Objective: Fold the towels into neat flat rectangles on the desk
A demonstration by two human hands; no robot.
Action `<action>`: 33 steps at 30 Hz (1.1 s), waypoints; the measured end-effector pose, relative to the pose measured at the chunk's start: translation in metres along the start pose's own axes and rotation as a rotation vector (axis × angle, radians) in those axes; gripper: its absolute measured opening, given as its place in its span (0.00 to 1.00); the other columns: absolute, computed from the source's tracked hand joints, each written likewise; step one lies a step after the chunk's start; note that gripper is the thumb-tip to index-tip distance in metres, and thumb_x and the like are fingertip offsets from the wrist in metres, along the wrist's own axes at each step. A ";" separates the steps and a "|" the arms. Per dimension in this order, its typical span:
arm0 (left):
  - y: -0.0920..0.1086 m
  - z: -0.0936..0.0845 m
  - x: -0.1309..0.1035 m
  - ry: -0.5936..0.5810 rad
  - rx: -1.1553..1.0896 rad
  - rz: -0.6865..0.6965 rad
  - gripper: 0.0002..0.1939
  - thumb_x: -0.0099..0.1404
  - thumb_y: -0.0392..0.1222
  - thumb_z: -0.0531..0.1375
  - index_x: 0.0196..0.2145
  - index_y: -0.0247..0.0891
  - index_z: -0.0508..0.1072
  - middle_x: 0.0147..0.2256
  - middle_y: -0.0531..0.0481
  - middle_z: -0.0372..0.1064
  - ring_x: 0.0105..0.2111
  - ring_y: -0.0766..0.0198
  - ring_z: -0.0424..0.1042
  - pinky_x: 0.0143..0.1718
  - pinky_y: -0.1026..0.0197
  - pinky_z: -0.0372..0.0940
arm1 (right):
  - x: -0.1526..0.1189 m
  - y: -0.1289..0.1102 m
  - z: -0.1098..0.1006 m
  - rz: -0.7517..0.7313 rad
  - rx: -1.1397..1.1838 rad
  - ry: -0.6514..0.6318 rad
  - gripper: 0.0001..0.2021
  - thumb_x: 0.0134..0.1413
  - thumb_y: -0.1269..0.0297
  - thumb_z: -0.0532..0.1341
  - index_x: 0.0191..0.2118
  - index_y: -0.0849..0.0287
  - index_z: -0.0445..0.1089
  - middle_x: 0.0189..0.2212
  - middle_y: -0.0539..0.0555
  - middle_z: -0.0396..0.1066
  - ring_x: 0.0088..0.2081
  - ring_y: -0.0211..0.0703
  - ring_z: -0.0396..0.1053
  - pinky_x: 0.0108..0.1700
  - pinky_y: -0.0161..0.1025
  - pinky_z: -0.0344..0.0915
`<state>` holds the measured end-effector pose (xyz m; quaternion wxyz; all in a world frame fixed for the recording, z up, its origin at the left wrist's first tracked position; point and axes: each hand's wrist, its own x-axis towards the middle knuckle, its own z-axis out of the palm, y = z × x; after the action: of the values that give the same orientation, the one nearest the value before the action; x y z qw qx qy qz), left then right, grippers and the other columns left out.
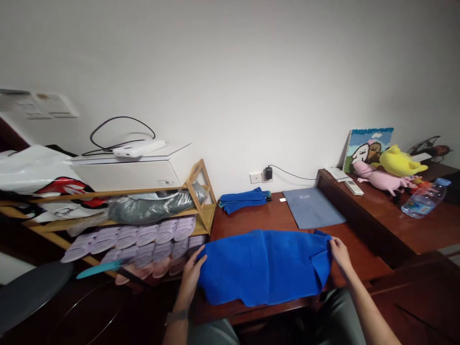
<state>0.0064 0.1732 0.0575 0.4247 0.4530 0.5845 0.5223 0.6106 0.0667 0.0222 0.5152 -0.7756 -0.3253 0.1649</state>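
A bright blue towel (266, 268) is spread between my hands, over the front part of the brown table. My left hand (194, 268) grips its left edge, thumb on top. At the towel's upper right corner, my right hand (339, 251) pinches the edge, where a flap of cloth is folded over. Farther back on the same table lies a stack of folded blue cloths (244, 200). To its right is a flat grey-blue mat (312, 208).
On the left stands a wooden rack (204, 211) with several lilac slippers (147, 235) and a white box (125, 175) on top. A raised table (406, 230) at right bears plush toys (384, 179) and a plastic bottle (420, 203). A charger (269, 173) is plugged into the wall.
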 end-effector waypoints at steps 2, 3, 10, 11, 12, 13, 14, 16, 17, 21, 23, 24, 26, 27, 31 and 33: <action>-0.021 -0.013 0.011 -0.024 0.170 -0.010 0.31 0.48 0.58 0.72 0.48 0.40 0.84 0.59 0.38 0.82 0.67 0.35 0.73 0.73 0.37 0.63 | 0.009 0.020 -0.020 0.112 -0.123 0.039 0.18 0.54 0.49 0.56 0.39 0.54 0.76 0.39 0.62 0.83 0.45 0.62 0.80 0.51 0.52 0.75; -0.030 -0.016 0.014 -0.042 0.251 -0.004 0.29 0.47 0.57 0.72 0.45 0.40 0.84 0.58 0.38 0.83 0.67 0.34 0.73 0.73 0.36 0.62 | 0.010 0.027 -0.027 0.151 -0.157 0.048 0.17 0.54 0.52 0.56 0.41 0.54 0.76 0.40 0.63 0.83 0.45 0.63 0.81 0.51 0.54 0.74; -0.055 -0.011 0.012 -0.102 0.468 0.032 0.24 0.50 0.58 0.66 0.42 0.45 0.82 0.54 0.40 0.85 0.63 0.36 0.77 0.70 0.36 0.67 | -0.005 0.048 -0.028 0.030 -0.307 -0.041 0.21 0.51 0.59 0.60 0.51 0.54 0.77 0.45 0.60 0.80 0.49 0.59 0.80 0.54 0.51 0.75; -0.057 -0.012 0.010 -0.094 0.498 0.054 0.23 0.51 0.58 0.65 0.42 0.46 0.82 0.54 0.40 0.85 0.63 0.36 0.77 0.70 0.37 0.67 | -0.006 0.052 -0.028 -0.014 -0.379 -0.069 0.20 0.52 0.61 0.59 0.50 0.54 0.78 0.45 0.59 0.80 0.48 0.57 0.80 0.53 0.50 0.76; -0.059 -0.014 0.009 -0.088 0.529 0.080 0.22 0.51 0.57 0.64 0.42 0.47 0.82 0.54 0.41 0.85 0.63 0.36 0.77 0.69 0.37 0.68 | -0.006 0.056 -0.029 -0.050 -0.463 -0.093 0.19 0.54 0.62 0.58 0.49 0.54 0.79 0.46 0.60 0.79 0.46 0.55 0.81 0.51 0.49 0.76; -0.062 -0.016 0.007 -0.085 0.562 0.109 0.22 0.52 0.57 0.64 0.43 0.48 0.82 0.54 0.41 0.85 0.62 0.36 0.78 0.68 0.37 0.69 | -0.007 0.061 -0.031 -0.076 -0.547 -0.110 0.19 0.57 0.63 0.57 0.49 0.54 0.80 0.46 0.60 0.79 0.44 0.55 0.81 0.49 0.49 0.76; -0.066 -0.019 0.006 -0.085 0.597 0.137 0.21 0.53 0.56 0.63 0.43 0.49 0.82 0.54 0.42 0.85 0.61 0.36 0.78 0.66 0.37 0.71 | -0.007 0.065 -0.033 -0.093 -0.626 -0.117 0.18 0.59 0.64 0.56 0.48 0.54 0.81 0.46 0.60 0.79 0.43 0.55 0.81 0.48 0.49 0.76; -0.074 -0.026 0.004 -0.088 0.676 0.185 0.21 0.55 0.55 0.61 0.45 0.51 0.82 0.55 0.42 0.84 0.59 0.36 0.80 0.62 0.37 0.74 | -0.006 0.071 -0.039 -0.136 -0.768 -0.110 0.18 0.63 0.65 0.55 0.49 0.54 0.82 0.47 0.62 0.79 0.45 0.57 0.80 0.48 0.51 0.76; -0.077 -0.028 0.004 -0.079 0.727 0.214 0.22 0.57 0.55 0.59 0.46 0.51 0.82 0.56 0.42 0.84 0.58 0.35 0.80 0.61 0.37 0.75 | -0.006 0.071 -0.040 -0.166 -0.827 -0.095 0.18 0.64 0.65 0.55 0.50 0.55 0.82 0.49 0.63 0.79 0.47 0.59 0.79 0.49 0.51 0.76; -0.072 -0.015 0.014 -0.001 0.945 0.414 0.25 0.65 0.54 0.54 0.50 0.44 0.83 0.61 0.35 0.79 0.61 0.34 0.77 0.65 0.35 0.70 | -0.005 0.050 -0.020 -0.314 -0.847 -0.088 0.20 0.69 0.63 0.55 0.57 0.59 0.80 0.55 0.68 0.78 0.53 0.62 0.78 0.56 0.53 0.75; -0.061 0.006 0.023 -0.005 1.006 0.499 0.27 0.69 0.52 0.51 0.54 0.41 0.82 0.63 0.34 0.78 0.64 0.37 0.75 0.69 0.37 0.67 | -0.003 0.033 0.006 -0.409 -0.747 -0.164 0.22 0.70 0.63 0.54 0.61 0.57 0.79 0.59 0.67 0.77 0.58 0.61 0.76 0.63 0.53 0.72; -0.056 0.018 0.028 -0.028 1.026 0.515 0.28 0.71 0.52 0.50 0.57 0.40 0.81 0.64 0.35 0.77 0.66 0.40 0.74 0.71 0.39 0.65 | -0.002 0.026 0.020 -0.450 -0.704 -0.208 0.23 0.71 0.62 0.54 0.62 0.56 0.78 0.62 0.66 0.77 0.61 0.60 0.75 0.66 0.53 0.69; -0.050 0.040 0.034 -0.097 1.067 0.500 0.30 0.74 0.52 0.49 0.63 0.38 0.79 0.68 0.35 0.74 0.70 0.42 0.70 0.73 0.41 0.62 | 0.000 0.019 0.044 -0.479 -0.677 -0.273 0.25 0.72 0.59 0.52 0.66 0.53 0.76 0.67 0.63 0.74 0.66 0.59 0.71 0.71 0.54 0.65; -0.051 0.048 0.034 -0.134 1.093 0.478 0.31 0.74 0.52 0.49 0.65 0.38 0.77 0.69 0.35 0.72 0.71 0.42 0.68 0.73 0.40 0.61 | 0.001 0.020 0.053 -0.469 -0.693 -0.290 0.26 0.72 0.57 0.51 0.68 0.52 0.75 0.69 0.61 0.72 0.69 0.59 0.69 0.73 0.56 0.63; -0.070 0.054 0.019 -0.213 1.169 0.453 0.31 0.75 0.53 0.52 0.69 0.42 0.74 0.71 0.38 0.70 0.73 0.42 0.65 0.74 0.36 0.59 | 0.006 0.046 0.058 -0.414 -0.802 -0.317 0.30 0.74 0.52 0.48 0.74 0.49 0.68 0.75 0.57 0.66 0.76 0.58 0.59 0.77 0.61 0.53; -0.078 0.047 0.005 -0.204 1.164 0.516 0.29 0.76 0.55 0.53 0.69 0.46 0.74 0.70 0.39 0.72 0.71 0.43 0.67 0.73 0.38 0.59 | 0.009 0.061 0.051 -0.420 -0.834 -0.326 0.31 0.75 0.50 0.46 0.75 0.49 0.65 0.76 0.56 0.63 0.77 0.57 0.57 0.78 0.60 0.51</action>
<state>0.0442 0.1855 -0.0242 0.0235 0.7826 0.6013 0.1592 0.6071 0.0928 -0.0533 0.1256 -0.7975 -0.5892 0.0324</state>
